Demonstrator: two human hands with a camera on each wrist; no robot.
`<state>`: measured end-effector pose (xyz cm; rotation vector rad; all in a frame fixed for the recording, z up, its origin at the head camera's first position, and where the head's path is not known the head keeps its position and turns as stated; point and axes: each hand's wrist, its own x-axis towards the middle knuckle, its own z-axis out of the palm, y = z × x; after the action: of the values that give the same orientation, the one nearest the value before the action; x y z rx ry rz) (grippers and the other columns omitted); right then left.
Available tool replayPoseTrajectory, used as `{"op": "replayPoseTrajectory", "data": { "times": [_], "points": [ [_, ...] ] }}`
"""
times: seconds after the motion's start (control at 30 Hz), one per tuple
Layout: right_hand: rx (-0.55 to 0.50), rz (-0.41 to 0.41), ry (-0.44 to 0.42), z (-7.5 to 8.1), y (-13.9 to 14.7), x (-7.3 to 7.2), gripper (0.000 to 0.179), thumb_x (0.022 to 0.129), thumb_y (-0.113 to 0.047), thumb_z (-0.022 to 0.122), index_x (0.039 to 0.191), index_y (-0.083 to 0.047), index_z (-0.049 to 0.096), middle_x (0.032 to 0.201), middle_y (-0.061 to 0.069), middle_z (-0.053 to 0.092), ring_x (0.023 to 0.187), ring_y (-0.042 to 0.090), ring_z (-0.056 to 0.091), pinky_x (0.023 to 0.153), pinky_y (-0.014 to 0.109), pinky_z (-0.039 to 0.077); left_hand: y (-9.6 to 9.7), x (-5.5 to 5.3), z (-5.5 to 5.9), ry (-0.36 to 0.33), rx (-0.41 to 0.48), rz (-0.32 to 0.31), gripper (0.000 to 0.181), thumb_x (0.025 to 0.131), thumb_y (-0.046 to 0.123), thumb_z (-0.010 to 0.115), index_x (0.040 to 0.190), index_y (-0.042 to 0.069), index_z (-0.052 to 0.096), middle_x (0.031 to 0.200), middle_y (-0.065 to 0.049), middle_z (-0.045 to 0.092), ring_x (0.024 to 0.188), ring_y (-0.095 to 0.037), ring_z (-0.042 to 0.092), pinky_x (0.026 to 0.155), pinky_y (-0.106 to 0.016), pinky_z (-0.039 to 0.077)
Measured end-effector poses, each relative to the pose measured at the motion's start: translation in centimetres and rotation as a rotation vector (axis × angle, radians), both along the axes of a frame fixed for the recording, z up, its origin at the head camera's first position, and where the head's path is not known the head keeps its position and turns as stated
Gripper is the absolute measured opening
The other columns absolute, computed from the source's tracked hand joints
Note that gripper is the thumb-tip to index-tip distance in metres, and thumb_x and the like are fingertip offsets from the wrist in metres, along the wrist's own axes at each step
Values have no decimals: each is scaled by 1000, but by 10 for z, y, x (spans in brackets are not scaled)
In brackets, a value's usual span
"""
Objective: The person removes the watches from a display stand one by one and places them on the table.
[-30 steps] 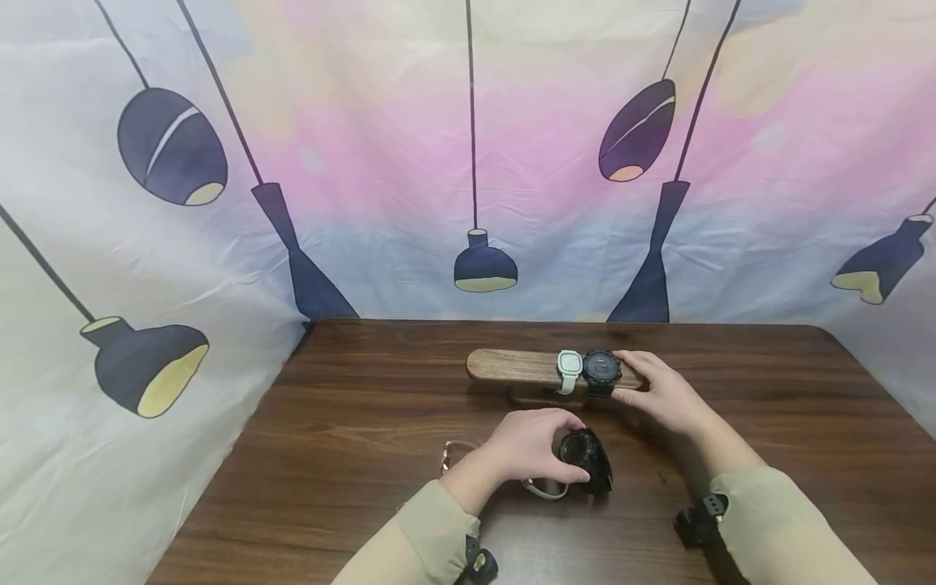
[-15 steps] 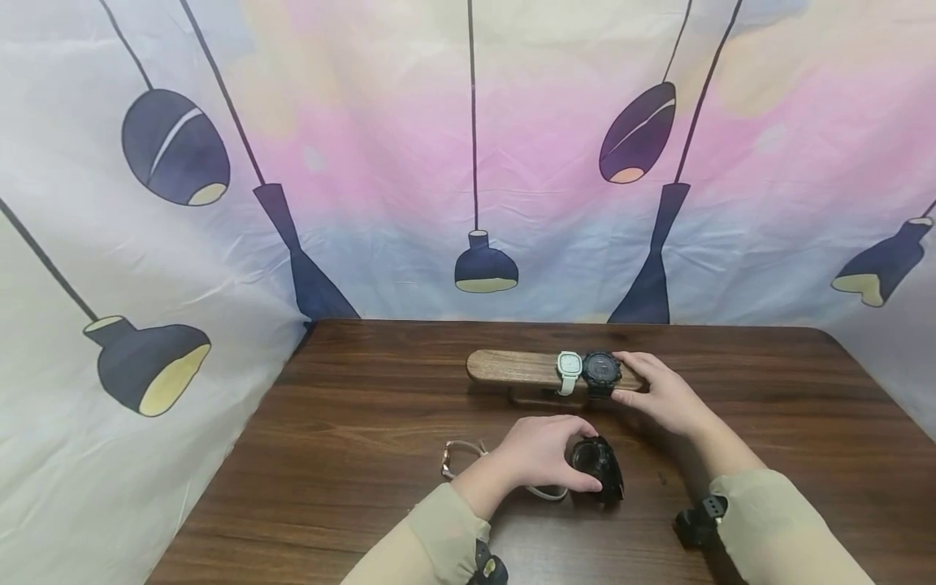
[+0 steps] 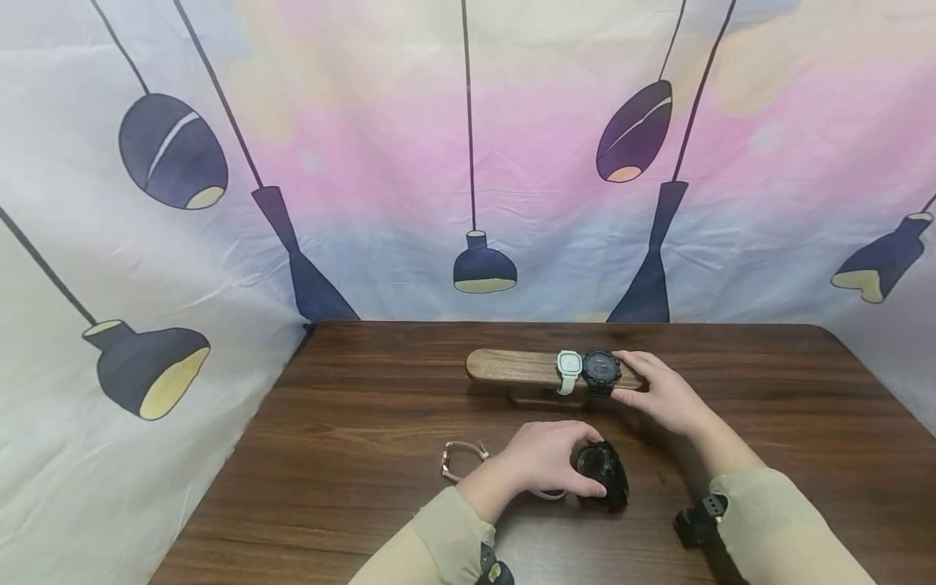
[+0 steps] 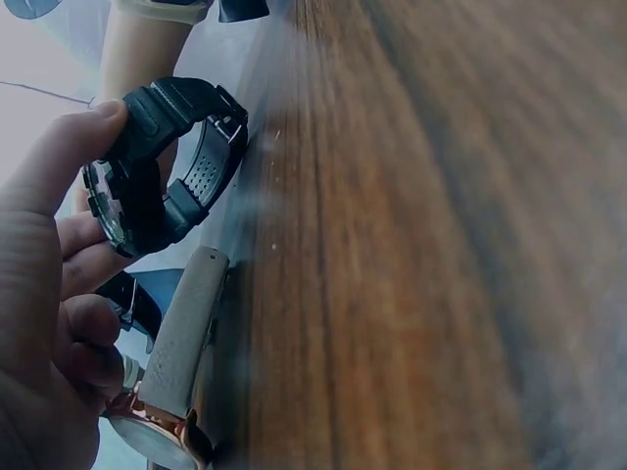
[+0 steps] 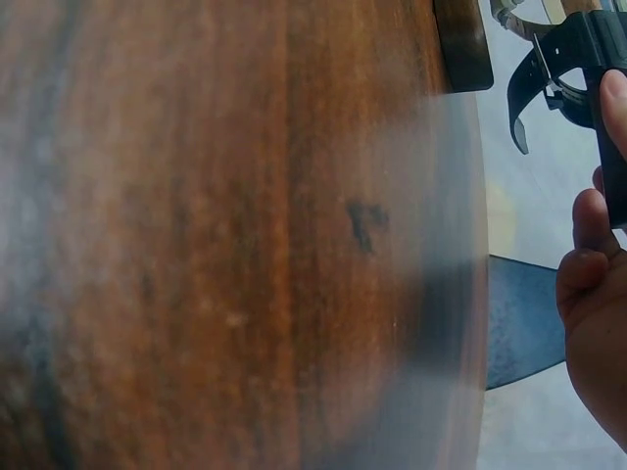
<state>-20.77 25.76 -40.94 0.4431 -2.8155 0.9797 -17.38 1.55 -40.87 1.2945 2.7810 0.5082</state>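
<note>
My left hand (image 3: 537, 461) pinches a chunky black wristwatch (image 3: 607, 479) between thumb and fingers, low over the table. In the left wrist view its strap (image 4: 168, 110) is buckled into a loop. Behind that hand lies a pale-strapped wristwatch (image 3: 468, 446) with a rose-gold case, partly hidden by the forearm; its strap (image 4: 186, 328) stands on edge. My right hand (image 3: 669, 396) grips the right end of a wooden watch stand (image 3: 512, 366). On its bar sit a mint-white watch (image 3: 569, 363) and a second black watch (image 3: 602, 369), whose strap (image 5: 571, 47) hangs loose in the right wrist view.
The dark brown wooden table (image 3: 351, 487) ends at a cloth backdrop (image 3: 395, 187) printed with hanging lamps. Black wrist cameras sit at both cuffs, the right camera (image 3: 698, 522) hanging close over the tabletop. The stand's foot (image 5: 462, 49) rests towards the back of the table.
My left hand has shifted right and slightly towards me with the black wristwatch, uncovering more of the pale-strapped watch. My right hand and the stand have stayed put.
</note>
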Motion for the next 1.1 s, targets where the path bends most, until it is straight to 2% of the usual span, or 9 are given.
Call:
{"op": "replayPoseTrajectory", "data": {
  "times": [0.27,0.63,1.1],
  "points": [
    [-5,9,10,2,0,0,70,86,-41,66,141,-5,41,138,20,39,125,42,38,96,59,31,0,0,0,30,-33,12,56,69,63,70,115,32,61,107,23,60,95,7,56,70,-17,42],
    [-7,8,6,1,0,1,70,86,-40,66,141,-5,41,139,20,38,125,42,37,97,59,30,0,3,1,73,-86,9,56,67,63,71,112,32,61,105,24,60,88,5,58,66,-16,40],
    [-10,15,-3,2,-1,1,71,87,-42,65,142,-6,40,139,20,37,125,43,37,96,60,31,-1,4,-3,63,-80,15,55,66,64,71,109,32,61,104,24,60,88,6,57,65,-15,39]
  ]
}}
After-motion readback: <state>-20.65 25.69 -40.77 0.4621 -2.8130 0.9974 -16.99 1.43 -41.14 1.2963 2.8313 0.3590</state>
